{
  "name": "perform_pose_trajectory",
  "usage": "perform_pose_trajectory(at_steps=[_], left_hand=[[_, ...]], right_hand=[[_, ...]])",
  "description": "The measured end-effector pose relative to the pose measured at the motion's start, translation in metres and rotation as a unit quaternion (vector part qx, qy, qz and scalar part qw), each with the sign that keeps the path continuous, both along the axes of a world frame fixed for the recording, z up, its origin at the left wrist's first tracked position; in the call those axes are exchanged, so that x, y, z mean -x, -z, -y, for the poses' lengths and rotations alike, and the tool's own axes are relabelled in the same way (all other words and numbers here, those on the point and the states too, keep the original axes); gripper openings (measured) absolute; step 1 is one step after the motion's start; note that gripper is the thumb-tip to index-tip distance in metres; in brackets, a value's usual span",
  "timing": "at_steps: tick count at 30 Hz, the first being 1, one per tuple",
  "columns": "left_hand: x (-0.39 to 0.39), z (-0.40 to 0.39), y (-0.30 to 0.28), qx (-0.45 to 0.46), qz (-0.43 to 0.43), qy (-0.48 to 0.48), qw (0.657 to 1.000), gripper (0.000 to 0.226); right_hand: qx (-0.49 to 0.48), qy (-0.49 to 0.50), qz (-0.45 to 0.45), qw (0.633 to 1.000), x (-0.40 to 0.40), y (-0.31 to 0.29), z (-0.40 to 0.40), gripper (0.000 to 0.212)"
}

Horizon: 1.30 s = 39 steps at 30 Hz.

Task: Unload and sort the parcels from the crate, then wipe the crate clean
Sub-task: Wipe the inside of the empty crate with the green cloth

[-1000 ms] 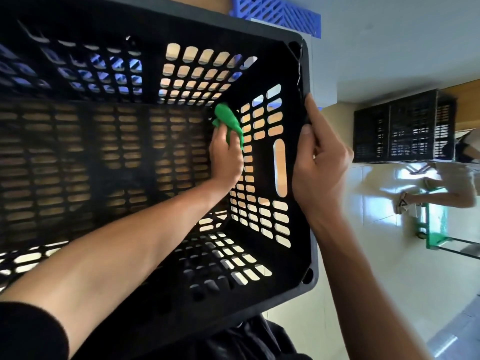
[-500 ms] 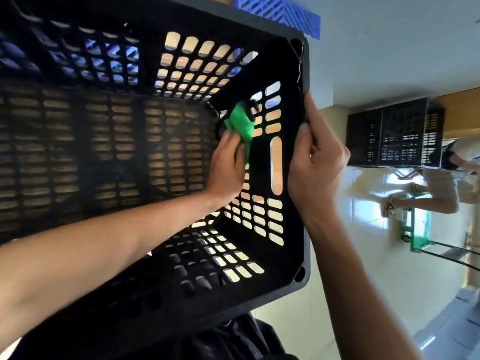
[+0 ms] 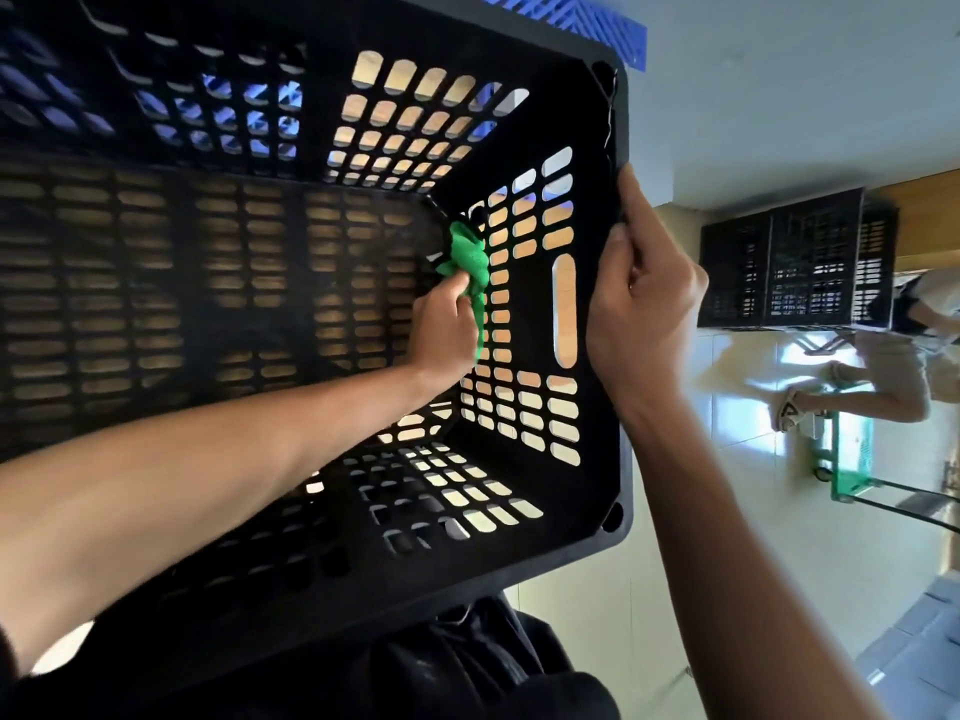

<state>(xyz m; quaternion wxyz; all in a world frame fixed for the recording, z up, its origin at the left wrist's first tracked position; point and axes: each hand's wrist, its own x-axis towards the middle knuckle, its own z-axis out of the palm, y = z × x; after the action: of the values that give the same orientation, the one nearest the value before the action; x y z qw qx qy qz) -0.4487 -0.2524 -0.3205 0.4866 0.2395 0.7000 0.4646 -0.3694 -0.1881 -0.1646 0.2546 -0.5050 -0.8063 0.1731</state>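
Observation:
A large black slotted crate [image 3: 618, 459] fills most of the view, tipped so its open side faces me. Deep inside it, my left hand [image 3: 447, 330] grips a crumpled green cloth [image 3: 470, 259] and presses it against the right wall, near the far corner. My right hand [image 3: 641, 298] clasps the crate's right rim from outside, with the fingers curled over the edge. I see no parcels inside the crate.
A blue crate [image 3: 576, 23] shows above the black crate's top edge. Stacked black crates [image 3: 795, 267] stand at the right. Beside them a person [image 3: 883, 376] stands near a green trolley [image 3: 852, 459] on the pale tiled floor.
My left hand slid the green cloth along the right wall, from the corner outward and back deeper toward the far corner. My right hand kept its hold on the rim.

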Motion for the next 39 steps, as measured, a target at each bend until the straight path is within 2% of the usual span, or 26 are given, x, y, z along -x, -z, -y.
perform_pose_trajectory(at_steps=[5, 10, 20, 25, 30, 32, 34, 37, 39], left_hand=[[-0.006, 0.028, -0.025, -0.079, 0.034, 0.034, 0.996, 0.04], [-0.006, 0.056, -0.046, -0.088, 0.0, 0.114, 0.99, 0.051], [-0.015, 0.096, -0.057, -0.089, -0.001, 0.231, 0.969, 0.043], [-0.005, 0.098, -0.058, -0.176, -0.045, 0.238, 0.954, 0.052], [0.0, 0.095, -0.066, -0.246, -0.084, 0.24, 0.935, 0.058], [0.001, 0.088, -0.07, -0.282, -0.12, 0.236, 0.922, 0.058], [-0.001, 0.077, -0.072, -0.325, -0.169, 0.259, 0.894, 0.057], [-0.011, 0.058, -0.074, -0.403, -0.228, 0.263, 0.847, 0.045], [-0.015, 0.054, -0.068, -0.445, -0.26, 0.255, 0.818, 0.04]], right_hand=[[-0.001, 0.004, 0.002, 1.0, 0.002, -0.002, 0.002, 0.045], [0.005, -0.005, -0.003, 1.0, 0.002, -0.004, 0.002, 0.046], [0.04, 0.007, -0.018, 0.999, 0.004, -0.005, 0.004, 0.047], [0.065, 0.02, -0.031, 0.997, 0.002, -0.005, 0.005, 0.045], [0.153, 0.018, -0.072, 0.985, -0.005, -0.012, 0.006, 0.045], [0.207, 0.016, -0.098, 0.973, -0.012, -0.016, 0.007, 0.045], [0.246, 0.021, -0.121, 0.961, -0.021, -0.022, 0.012, 0.04], [0.265, 0.049, -0.18, 0.946, -0.035, -0.024, 0.022, 0.027], [0.278, 0.073, -0.191, 0.939, -0.038, -0.021, 0.029, 0.029]])
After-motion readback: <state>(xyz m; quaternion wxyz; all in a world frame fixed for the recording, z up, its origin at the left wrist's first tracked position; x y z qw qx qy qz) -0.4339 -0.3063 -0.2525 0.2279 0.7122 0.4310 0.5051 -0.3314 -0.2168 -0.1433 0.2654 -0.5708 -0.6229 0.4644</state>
